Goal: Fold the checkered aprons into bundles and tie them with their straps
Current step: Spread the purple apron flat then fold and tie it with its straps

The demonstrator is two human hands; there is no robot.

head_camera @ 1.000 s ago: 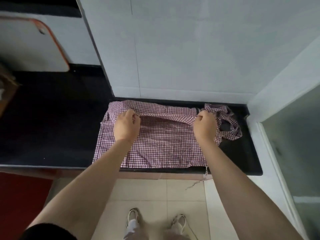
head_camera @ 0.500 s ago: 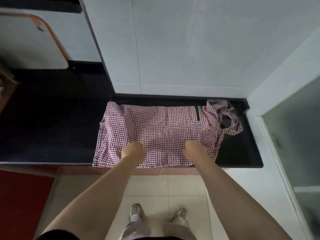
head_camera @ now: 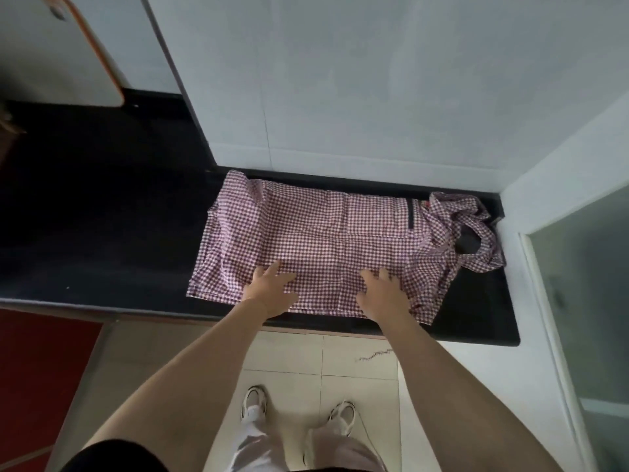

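A purple-and-white checkered apron [head_camera: 316, 233] lies folded flat on the black counter [head_camera: 102, 233]. Its straps [head_camera: 476, 229] sit bunched in loops at the right end. My left hand [head_camera: 270, 289] lies flat on the near edge of the cloth, fingers spread. My right hand [head_camera: 383, 292] rests flat on the cloth a little to the right, fingers straight. A thin strap end [head_camera: 374, 354] dangles below the counter edge over the floor.
A white wall panel rises straight behind the apron. A white board with an orange rim [head_camera: 68, 56] leans at the back left. A frosted glass panel [head_camera: 585, 301] stands at the right. My shoes [head_camera: 253, 403] are on the pale floor tiles below.
Both hands carried the far edge of the apron toward me, folding it over. They have let go and now lie flat on the near edge.
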